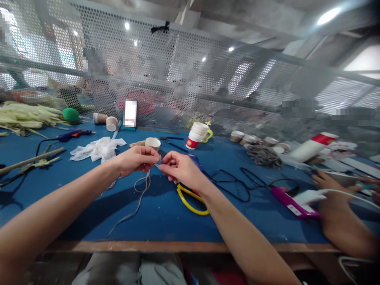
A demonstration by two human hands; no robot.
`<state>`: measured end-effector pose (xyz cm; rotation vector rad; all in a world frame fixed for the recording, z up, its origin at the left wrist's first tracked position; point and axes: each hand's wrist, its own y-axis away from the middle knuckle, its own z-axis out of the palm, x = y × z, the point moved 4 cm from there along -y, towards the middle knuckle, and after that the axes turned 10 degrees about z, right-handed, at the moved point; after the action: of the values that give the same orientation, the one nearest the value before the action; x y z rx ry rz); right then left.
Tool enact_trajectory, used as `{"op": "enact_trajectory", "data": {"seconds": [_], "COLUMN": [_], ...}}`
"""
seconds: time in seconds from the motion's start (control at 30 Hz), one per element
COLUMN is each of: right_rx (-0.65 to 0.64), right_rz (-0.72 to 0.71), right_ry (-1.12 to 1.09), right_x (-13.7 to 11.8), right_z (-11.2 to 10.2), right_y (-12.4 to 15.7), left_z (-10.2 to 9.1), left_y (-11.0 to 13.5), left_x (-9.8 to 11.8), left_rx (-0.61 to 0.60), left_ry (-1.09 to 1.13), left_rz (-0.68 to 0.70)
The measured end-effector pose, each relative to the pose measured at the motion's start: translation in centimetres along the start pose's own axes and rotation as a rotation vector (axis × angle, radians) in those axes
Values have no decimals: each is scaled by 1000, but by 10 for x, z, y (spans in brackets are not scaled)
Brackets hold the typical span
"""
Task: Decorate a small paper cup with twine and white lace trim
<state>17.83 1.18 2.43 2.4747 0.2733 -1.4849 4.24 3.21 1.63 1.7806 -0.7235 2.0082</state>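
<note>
My left hand and my right hand meet above the blue table, fingers pinched together. Between them they hold a thin grey string, which hangs from my left hand in a loop and trails down toward the table's front edge. A small thin item sits at the pinch between the two hands; I cannot make out what it is. Yellow-handled scissors lie on the table just under my right wrist.
A stack of paper cups, a white cloth, a blue glue gun, black cables and tape rolls lie around. Another person's hand and a pink tool are at right. A perforated metal screen stands behind.
</note>
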Motion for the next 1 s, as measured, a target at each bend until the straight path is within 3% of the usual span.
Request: {"op": "enact_trajectory", "data": {"seconds": [0.3,0.53,0.7,1.0], "right_rx": [166,409,418,296], "right_rz": [-59,-267,-252,-274], "right_ry": [-167,-172,-141,-112], "right_x": [18,18,18,10], "right_z": [-17,-31,-31,-24], "right_y": [-4,-5,-2,4], "left_z": [-1,3,3,7], "left_y": [0,1,1,1], "left_x": [-7,-9,-11,-12], "left_rx": [-2,-11,-28,-94], "left_ry": [37,34,-1,-119], "left_rz": [-47,-65,-46,-11]}}
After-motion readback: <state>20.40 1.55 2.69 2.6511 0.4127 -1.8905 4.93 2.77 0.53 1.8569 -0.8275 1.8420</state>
